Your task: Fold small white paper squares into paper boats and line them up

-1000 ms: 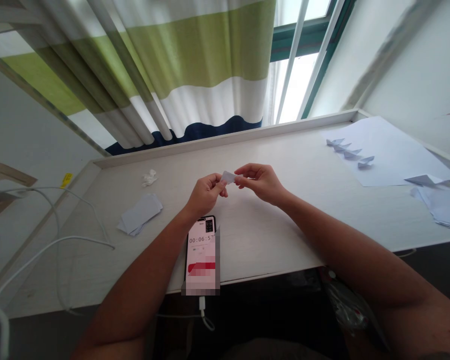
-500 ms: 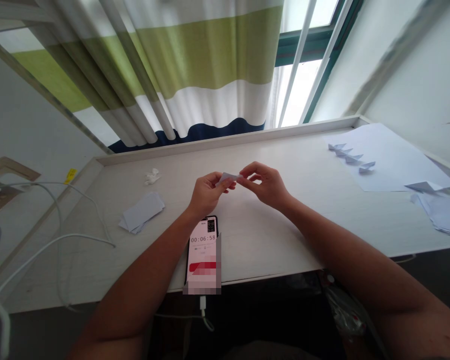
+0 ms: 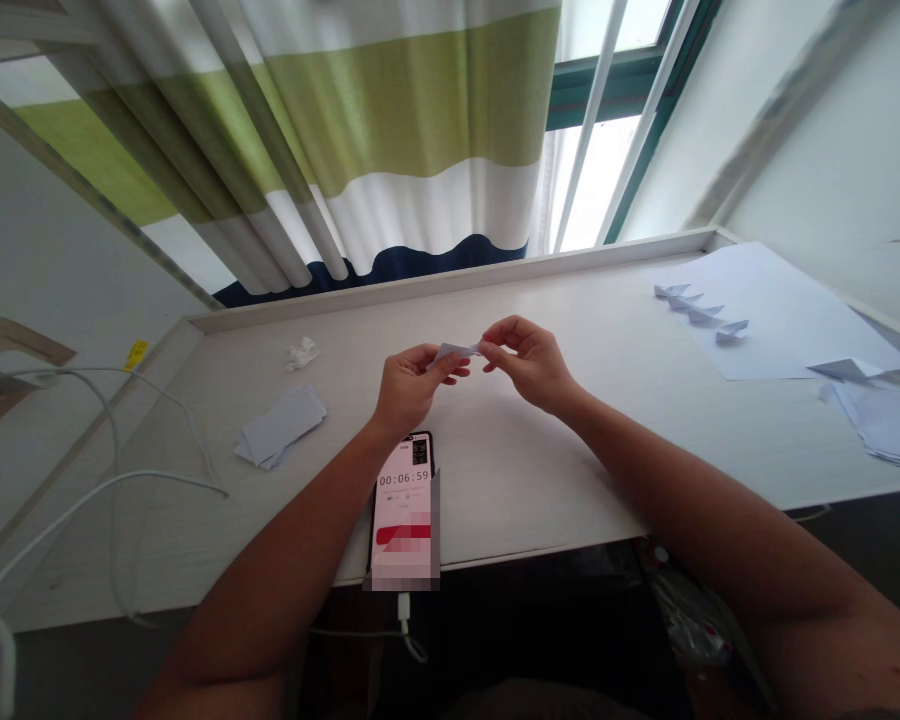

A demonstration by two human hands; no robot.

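A small folded piece of white paper (image 3: pixel 456 351) is held between my two hands, above the middle of the white table (image 3: pixel 510 470). My left hand (image 3: pixel 412 385) pinches its left part, thumb on top and fingers beneath. At its right end, the thumb and fingertips of my right hand (image 3: pixel 529 362) pinch the tip. The fingers hide part of the folds. Several small folded paper boats (image 3: pixel 703 314) stand in a row on a large white sheet (image 3: pixel 772 300) at the right.
A phone (image 3: pixel 403 510) with a running timer lies at the front edge, a cable plugged in. Paper slips (image 3: pixel 281 428) and a crumpled paper (image 3: pixel 301 353) lie left. More paper (image 3: pixel 881 425) is stacked at the right edge. White cables (image 3: pixel 105 500) loop over the left side.
The paper and my left hand have shifted slightly left. My right fingers have changed their pinch at the paper's right tip. The phone's timer reads one second more.
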